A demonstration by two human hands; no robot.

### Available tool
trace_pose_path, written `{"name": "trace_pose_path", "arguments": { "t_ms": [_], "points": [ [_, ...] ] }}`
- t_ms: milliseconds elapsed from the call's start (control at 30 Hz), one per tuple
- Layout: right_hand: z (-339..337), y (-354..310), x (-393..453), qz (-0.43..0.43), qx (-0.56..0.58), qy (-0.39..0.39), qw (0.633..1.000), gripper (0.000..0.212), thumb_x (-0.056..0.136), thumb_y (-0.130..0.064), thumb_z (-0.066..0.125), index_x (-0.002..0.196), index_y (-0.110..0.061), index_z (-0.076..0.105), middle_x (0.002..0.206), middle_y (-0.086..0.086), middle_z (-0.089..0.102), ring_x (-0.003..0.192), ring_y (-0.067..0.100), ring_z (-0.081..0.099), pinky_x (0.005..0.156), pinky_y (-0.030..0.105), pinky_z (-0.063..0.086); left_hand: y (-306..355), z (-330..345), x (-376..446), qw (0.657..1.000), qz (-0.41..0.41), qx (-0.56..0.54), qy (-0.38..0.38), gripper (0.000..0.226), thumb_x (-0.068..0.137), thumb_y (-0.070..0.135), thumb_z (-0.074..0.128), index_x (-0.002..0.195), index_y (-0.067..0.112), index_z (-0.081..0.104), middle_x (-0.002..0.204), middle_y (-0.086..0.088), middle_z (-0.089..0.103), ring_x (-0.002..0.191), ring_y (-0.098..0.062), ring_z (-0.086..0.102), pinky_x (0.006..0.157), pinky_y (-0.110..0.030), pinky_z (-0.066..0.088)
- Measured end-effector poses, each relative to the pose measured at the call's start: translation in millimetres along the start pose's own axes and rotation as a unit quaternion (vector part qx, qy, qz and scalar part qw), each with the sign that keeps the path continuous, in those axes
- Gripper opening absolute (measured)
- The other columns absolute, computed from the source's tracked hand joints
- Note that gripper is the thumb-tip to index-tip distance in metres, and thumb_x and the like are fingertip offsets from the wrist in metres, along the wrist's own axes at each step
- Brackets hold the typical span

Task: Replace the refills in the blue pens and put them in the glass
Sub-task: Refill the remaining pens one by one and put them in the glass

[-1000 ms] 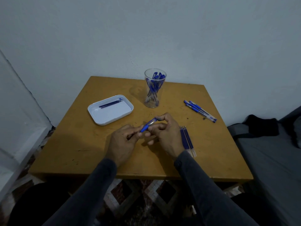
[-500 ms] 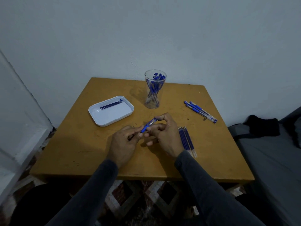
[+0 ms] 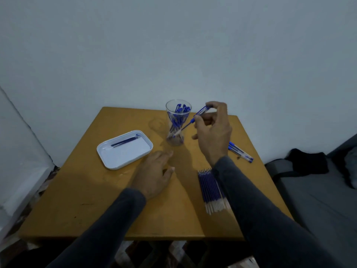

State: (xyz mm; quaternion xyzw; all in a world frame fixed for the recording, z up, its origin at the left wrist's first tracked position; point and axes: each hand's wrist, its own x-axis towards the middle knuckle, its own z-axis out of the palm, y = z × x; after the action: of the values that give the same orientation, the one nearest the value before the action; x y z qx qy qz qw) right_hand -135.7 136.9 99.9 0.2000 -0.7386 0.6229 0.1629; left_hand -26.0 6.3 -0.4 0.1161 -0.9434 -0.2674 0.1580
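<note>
Two hands show in the head view, both above a yellow-brown table (image 3: 81,190) with a glass (image 3: 178,122) standing toward its far edge. Seen against the glass, the right hand (image 3: 212,130) is raised just to its right, thumb and fingers curled round a blue pen (image 3: 195,118) that slants down and left, its tip in front of the glass's lower wall; whether the tip touches the glass I cannot tell. Inside the glass stands a bunch of blue pens (image 3: 178,117), leaning against one another. The left hand (image 3: 154,175) lies nearer than the glass and a little left of it, fingers straight and relaxed, holding nothing, low over the table top. Left of the glass sits a white tray (image 3: 108,157) with a few dark refills (image 3: 125,141) near its far rim. Right of the glass, partly hidden behind the right wrist, some loose pens (image 3: 241,152) lie on the table. Nearer than the glass and to its right, a row of refills (image 3: 209,188) lies side by side beside the right sleeve (image 3: 260,209).
</note>
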Motion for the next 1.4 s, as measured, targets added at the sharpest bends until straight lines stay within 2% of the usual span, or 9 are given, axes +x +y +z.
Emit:
{"name": "trace_pose_path", "arguments": {
  "t_ms": [167,267,400,567,733,900,1067,1200,1400],
  "points": [
    [7.3,-19.8,47.5,-0.016,0.061,0.066,0.996,0.034,0.094,-0.011,0.067,0.119,-0.028,0.051,0.086,0.000,0.070,0.077,0.016,0.070,0.057,0.047,0.061,-4.8,16.0,37.8,0.995,0.059,0.062,-0.052,0.049,0.102,0.047,0.048,0.146,0.026,0.048,0.148,0.008,0.044,0.134,-0.011,0.038,0.113,-0.029,0.034],
    [19.5,-21.9,64.2,-0.018,0.059,0.055,0.997,0.034,0.095,-0.011,0.067,0.121,-0.027,0.051,0.087,-0.001,0.071,0.077,0.014,0.070,0.062,0.046,0.062,-8.1,26.5,50.2,0.991,0.074,0.078,-0.083,0.052,0.101,0.052,0.045,0.146,0.027,0.048,0.150,0.009,0.041,0.136,-0.012,0.035,0.116,-0.032,0.032],
    [36.6,-17.2,73.5,-0.047,0.011,-0.007,0.999,0.030,0.097,-0.007,0.064,0.122,-0.020,0.054,0.088,0.000,0.070,0.071,0.008,0.067,0.054,0.017,0.053,-15.0,35.8,52.7,0.991,0.066,0.086,-0.084,0.054,0.100,0.058,0.041,0.147,0.033,0.046,0.151,0.013,0.037,0.138,-0.012,0.032,0.118,-0.037,0.031],
    [57.8,2.1,75.7,-0.073,-0.074,-0.077,0.992,0.021,0.094,-0.011,0.065,0.110,-0.024,0.059,0.092,-0.006,0.069,0.078,0.013,0.065,0.070,0.042,0.061,-15.0,37.6,52.4,0.992,0.051,0.084,-0.085,0.054,0.100,0.059,0.039,0.147,0.035,0.046,0.154,0.014,0.034,0.141,-0.012,0.030,0.119,-0.037,0.029],
    [66.7,13.2,78.7,-0.098,-0.192,-0.142,0.966,0.019,0.096,-0.016,0.064,0.114,-0.015,0.072,0.108,0.002,0.072,0.100,0.019,0.065,0.087,0.043,0.057,-16.2,39.3,52.0,0.992,0.054,0.087,-0.077,0.052,0.100,0.060,0.039,0.144,0.035,0.049,0.151,0.013,0.037,0.138,-0.013,0.033,0.118,-0.037,0.031],
    [68.4,15.1,79.5,-0.110,-0.255,-0.175,0.945,0.015,0.098,-0.018,0.062,0.106,-0.015,0.073,0.105,0.003,0.071,0.093,0.022,0.066,0.079,0.044,0.059,-17.4,40.5,52.4,0.992,0.053,0.086,-0.078,0.052,0.099,0.060,0.039,0.144,0.035,0.049,0.151,0.013,0.038,0.139,-0.013,0.032,0.118,-0.039,0.031],
    [58.5,20.2,78.3,-0.109,-0.221,-0.137,0.960,0.022,0.101,-0.023,0.060,0.112,-0.015,0.077,0.115,0.003,0.064,0.098,0.012,0.061,0.081,0.021,0.046,-19.1,41.3,51.6,0.992,0.058,0.084,-0.071,0.050,0.099,0.060,0.039,0.141,0.036,0.051,0.149,0.015,0.038,0.137,-0.011,0.035,0.116,-0.039,0.034],
    [27.4,43.8,62.7,-0.056,-0.210,-0.060,0.974,0.017,0.101,-0.022,0.059,0.107,-0.016,0.074,0.106,0.001,0.063,0.089,0.008,0.057,0.074,0.007,0.040,-19.0,39.3,50.7,0.993,0.077,0.067,-0.062,0.052,0.098,0.058,0.040,0.140,0.032,0.055,0.147,0.013,0.042,0.136,-0.012,0.036,0.116,-0.038,0.034],
    [-35.1,116.6,26.5,0.123,-0.385,-0.135,0.905,0.026,0.101,-0.017,0.058,0.126,-0.016,0.064,0.129,0.004,0.053,0.093,0.017,0.060,0.087,0.035,0.055,-17.6,37.2,51.3,0.994,0.073,0.058,-0.059,0.047,0.099,0.055,0.045,0.139,0.032,0.056,0.149,0.013,0.042,0.138,-0.009,0.033,0.116,-0.038,0.034]
  ]
}}
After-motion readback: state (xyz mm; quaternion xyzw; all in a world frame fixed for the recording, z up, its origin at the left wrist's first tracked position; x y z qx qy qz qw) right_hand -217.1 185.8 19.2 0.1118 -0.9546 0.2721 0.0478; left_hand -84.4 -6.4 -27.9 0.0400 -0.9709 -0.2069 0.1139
